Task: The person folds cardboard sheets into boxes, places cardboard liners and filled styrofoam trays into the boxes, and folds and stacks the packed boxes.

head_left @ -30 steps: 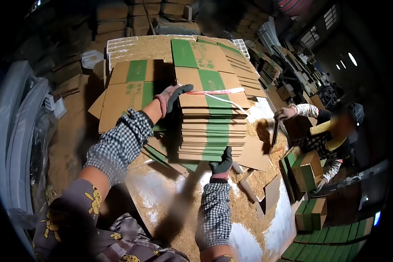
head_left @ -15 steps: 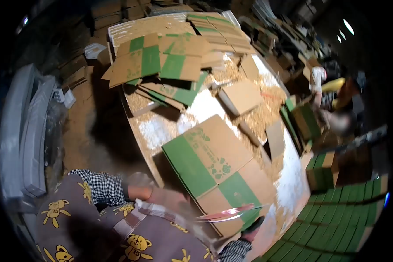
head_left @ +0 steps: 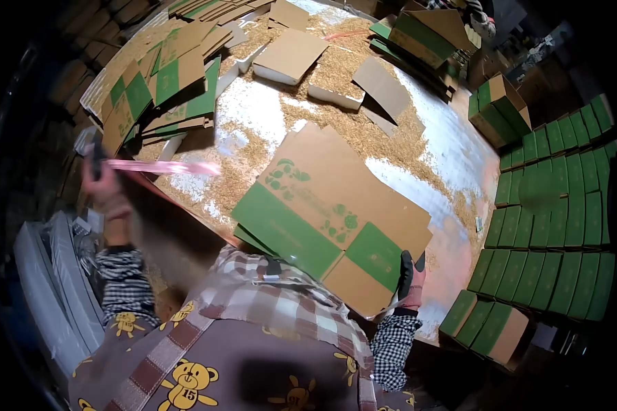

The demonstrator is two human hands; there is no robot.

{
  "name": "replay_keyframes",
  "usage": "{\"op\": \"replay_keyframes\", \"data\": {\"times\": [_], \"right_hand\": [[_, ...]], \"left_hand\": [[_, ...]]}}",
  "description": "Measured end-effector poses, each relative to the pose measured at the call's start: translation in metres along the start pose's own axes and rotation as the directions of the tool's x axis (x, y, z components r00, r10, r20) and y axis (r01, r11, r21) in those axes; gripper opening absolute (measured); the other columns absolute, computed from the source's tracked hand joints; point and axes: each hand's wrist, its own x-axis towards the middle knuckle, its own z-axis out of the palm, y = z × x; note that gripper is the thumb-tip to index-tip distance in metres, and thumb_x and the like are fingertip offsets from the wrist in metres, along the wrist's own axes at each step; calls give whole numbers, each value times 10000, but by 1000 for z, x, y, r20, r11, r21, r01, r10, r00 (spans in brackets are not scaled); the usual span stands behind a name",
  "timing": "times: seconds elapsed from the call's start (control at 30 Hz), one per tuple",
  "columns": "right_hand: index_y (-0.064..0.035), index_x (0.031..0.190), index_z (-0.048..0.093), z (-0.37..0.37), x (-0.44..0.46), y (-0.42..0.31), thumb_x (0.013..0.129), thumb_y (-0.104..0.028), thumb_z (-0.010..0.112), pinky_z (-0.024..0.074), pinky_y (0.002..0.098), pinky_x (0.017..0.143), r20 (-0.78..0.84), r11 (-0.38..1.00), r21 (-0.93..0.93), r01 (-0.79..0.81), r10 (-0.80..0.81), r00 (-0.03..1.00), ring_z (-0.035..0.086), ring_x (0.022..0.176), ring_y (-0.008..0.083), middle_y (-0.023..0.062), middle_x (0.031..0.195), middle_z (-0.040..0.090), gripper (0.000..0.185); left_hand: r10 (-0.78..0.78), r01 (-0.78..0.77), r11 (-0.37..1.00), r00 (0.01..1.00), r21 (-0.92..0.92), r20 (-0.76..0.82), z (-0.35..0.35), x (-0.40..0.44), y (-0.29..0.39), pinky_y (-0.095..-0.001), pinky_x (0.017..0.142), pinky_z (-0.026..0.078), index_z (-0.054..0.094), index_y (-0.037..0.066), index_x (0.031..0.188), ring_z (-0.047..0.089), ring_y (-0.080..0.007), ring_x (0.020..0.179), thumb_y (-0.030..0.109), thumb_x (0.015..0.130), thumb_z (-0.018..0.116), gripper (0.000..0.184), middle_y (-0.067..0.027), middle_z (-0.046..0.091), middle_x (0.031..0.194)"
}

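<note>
A stack of flat green-and-brown cardboard boxes (head_left: 329,205) lies at the table's near edge, against my apron. My right hand (head_left: 413,279), in a pink and black glove, is closed on the stack's right corner. Out to the left, clear of the cardboard, my left hand (head_left: 103,179) is raised in a matching glove. Its fingers are closed round a pink strap (head_left: 164,167), which trails to the right and is blurred.
More flat cartons (head_left: 178,75) lie at the table's far left. White trays, one under a cardboard sheet (head_left: 291,55), stand among loose shavings. Rows of green boxes (head_left: 548,212) line the right side. A co-worker's gloved hand (head_left: 483,26) shows at top right.
The stack has come from mid-table to the near edge and lies flat. My left hand has swung out left with the pink strap, off the stack. The view has turned right.
</note>
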Motion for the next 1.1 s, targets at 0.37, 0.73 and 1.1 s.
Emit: {"op": "replay_keyframes", "data": {"times": [0.37, 0.73, 1.1], "right_hand": [[-31, 1291, 521, 3, 4, -10, 912, -235, 636, 478, 267, 786, 10, 998, 59, -4, 4, 1000, 575, 953, 123, 43, 1127, 618, 446], [25, 1332, 466, -32, -22, -50, 842, -63, 611, 465, 265, 876, -82, 894, 381, 235, -220, 972, 580, 1045, 140, 110, 1207, 603, 518], [25, 1232, 492, 19, -42, -183, 881, -131, 650, 418, 328, 953, -291, 737, 334, 587, -512, 808, 533, 1079, 188, 132, 1181, 528, 415]], "left_hand": [[-893, -377, 132, 357, 917, 275, -133, -26, -14, -380, 1000, 428, 625, 161, 1203, 513, -303, 1223, 407, 792, 680, 482, -212, 567, 1261], [560, -410, 684, -236, -604, 794, 137, -187, 186, -622, 1106, 200, 520, 188, 1321, 300, -479, 1323, 413, 710, 711, 678, -228, 361, 1418], [498, 500, 850, -663, -165, 559, 197, -65, 262, -331, 860, 503, 578, 46, 1194, 609, -171, 1005, 248, 732, 796, 549, -64, 627, 1095]]}}
